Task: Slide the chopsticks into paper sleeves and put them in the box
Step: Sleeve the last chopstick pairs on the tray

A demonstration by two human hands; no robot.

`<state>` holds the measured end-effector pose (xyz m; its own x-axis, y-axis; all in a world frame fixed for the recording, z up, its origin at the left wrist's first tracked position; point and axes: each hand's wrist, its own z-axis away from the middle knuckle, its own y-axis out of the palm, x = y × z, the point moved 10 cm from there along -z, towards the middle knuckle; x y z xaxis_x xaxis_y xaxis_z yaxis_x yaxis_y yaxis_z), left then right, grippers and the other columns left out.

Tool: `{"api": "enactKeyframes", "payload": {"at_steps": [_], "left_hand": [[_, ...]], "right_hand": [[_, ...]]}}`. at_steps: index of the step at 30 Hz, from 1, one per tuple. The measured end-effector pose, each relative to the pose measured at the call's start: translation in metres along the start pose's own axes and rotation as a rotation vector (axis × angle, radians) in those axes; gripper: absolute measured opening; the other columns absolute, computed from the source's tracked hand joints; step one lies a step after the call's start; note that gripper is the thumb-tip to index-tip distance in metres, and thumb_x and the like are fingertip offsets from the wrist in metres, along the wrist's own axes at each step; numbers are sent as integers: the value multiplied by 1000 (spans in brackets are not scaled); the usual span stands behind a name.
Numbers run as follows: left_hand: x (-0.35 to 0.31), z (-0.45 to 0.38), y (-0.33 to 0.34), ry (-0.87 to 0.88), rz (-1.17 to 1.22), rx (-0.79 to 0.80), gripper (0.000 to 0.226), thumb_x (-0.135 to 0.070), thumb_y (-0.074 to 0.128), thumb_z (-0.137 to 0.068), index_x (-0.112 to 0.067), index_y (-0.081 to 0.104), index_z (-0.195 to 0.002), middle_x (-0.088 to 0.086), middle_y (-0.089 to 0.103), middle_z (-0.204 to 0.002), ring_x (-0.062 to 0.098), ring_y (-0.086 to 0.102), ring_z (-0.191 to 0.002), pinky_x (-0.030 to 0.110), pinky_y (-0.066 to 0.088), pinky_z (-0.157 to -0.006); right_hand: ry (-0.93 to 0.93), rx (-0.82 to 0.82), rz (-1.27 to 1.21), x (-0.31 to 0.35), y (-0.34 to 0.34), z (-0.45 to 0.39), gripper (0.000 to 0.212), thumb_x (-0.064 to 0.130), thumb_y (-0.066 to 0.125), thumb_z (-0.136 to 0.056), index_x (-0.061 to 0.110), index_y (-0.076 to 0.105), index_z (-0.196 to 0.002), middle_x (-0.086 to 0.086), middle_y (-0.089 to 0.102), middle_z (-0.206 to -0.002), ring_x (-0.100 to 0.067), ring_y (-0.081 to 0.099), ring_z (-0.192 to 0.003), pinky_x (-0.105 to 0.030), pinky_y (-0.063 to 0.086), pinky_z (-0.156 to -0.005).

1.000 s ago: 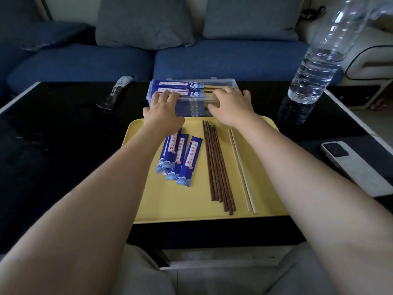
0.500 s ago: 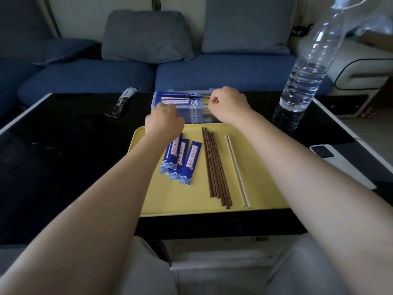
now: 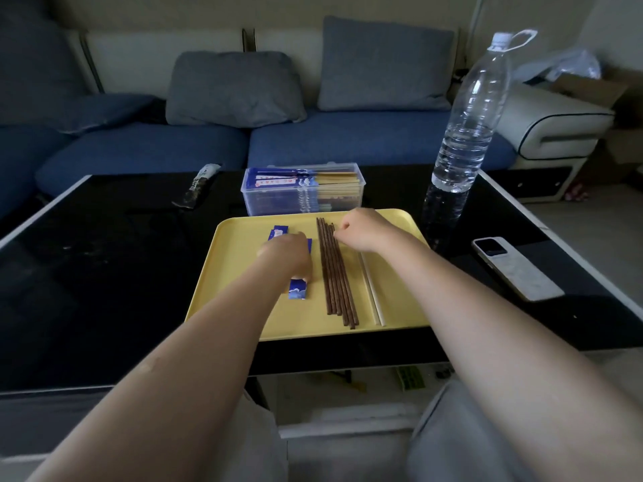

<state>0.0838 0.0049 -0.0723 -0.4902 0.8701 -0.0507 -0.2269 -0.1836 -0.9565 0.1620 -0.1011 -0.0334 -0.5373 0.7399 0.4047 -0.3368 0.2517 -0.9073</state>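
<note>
two hands work over the yellow tray [image 3: 243,307] at frame centre: left hand [image 3: 288,255] lies on the blue paper sleeves [image 3: 298,288], grip unclear, right hand [image 3: 362,229] curls at the brown chopsticks [image 3: 335,273], seemingly to pair them; clear box [image 3: 302,200] of sleeved sets waits just behind.

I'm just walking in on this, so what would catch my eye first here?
The yellow tray at the black table's near edge, where the left hand covers blue paper sleeves and the right hand reaches dark chopsticks. A tall water bottle stands far right.
</note>
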Motion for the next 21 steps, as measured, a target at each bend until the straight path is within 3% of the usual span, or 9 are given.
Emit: {"api": "enactKeyframes", "payload": {"at_steps": [5,7,9,11,13,15,18,21], "left_hand": [[-3,-3,2,-41,82,-16,60,-18,75,-84,-10,42,-133,3,54,-84,24,63,-93,36,56,-82],[-1,-2,1,-55,111,-8,48,-18,73,-86,-7,50,-126,4,59,-83,21,64,-88,34,56,-82],[2,-4,-1,-63,153,18,21,-19,68,-90,-6,62,-106,5,64,-79,20,65,-82,32,55,-81],[13,-7,-5,-112,302,9,13,-21,66,-91,-8,64,-91,8,68,-80,21,65,-75,31,55,-77],[26,-10,-8,-198,589,-19,12,-18,64,-90,-6,63,-91,11,67,-72,21,63,-62,30,54,-65],[32,-6,-9,-261,869,-46,7,-12,60,-91,-5,61,-91,9,63,-56,17,60,-47,21,49,-51],[26,4,-16,-275,1255,-91,10,-5,60,-93,-3,59,-83,5,60,-44,11,58,-33,19,51,-40],[25,12,-20,-307,1433,-107,14,-7,60,-95,-4,59,-82,8,66,-52,11,62,-38,20,54,-44]], "right_hand": [[-1,13,-44,-12,3,2,39,26,54,-99,16,52,-62,0,47,-63,-15,47,-57,-28,37,-57],[-6,6,-61,-15,2,2,39,25,54,-99,16,52,-61,-1,47,-63,-15,47,-58,-28,37,-57],[-17,-9,-70,-15,2,1,37,23,54,-99,17,53,-63,0,50,-65,-15,49,-61,-27,36,-57],[-50,-10,-56,-9,6,1,24,21,55,-99,17,62,-77,-1,60,-79,-17,57,-73,-27,40,-60],[-97,-17,-34,2,8,3,9,16,59,-97,19,65,-103,-1,66,-103,-18,61,-90,-28,46,-71],[-169,4,-12,15,12,4,41,10,65,-91,23,56,-128,-2,63,-117,-20,61,-101,-32,52,-79],[-267,82,-27,32,18,8,80,16,81,-80,27,37,-146,-2,61,-115,-20,61,-100,-37,55,-85],[-321,24,-49,38,14,8,74,28,84,-78,29,42,-139,1,63,-113,-20,62,-98,-38,55,-84]]}}
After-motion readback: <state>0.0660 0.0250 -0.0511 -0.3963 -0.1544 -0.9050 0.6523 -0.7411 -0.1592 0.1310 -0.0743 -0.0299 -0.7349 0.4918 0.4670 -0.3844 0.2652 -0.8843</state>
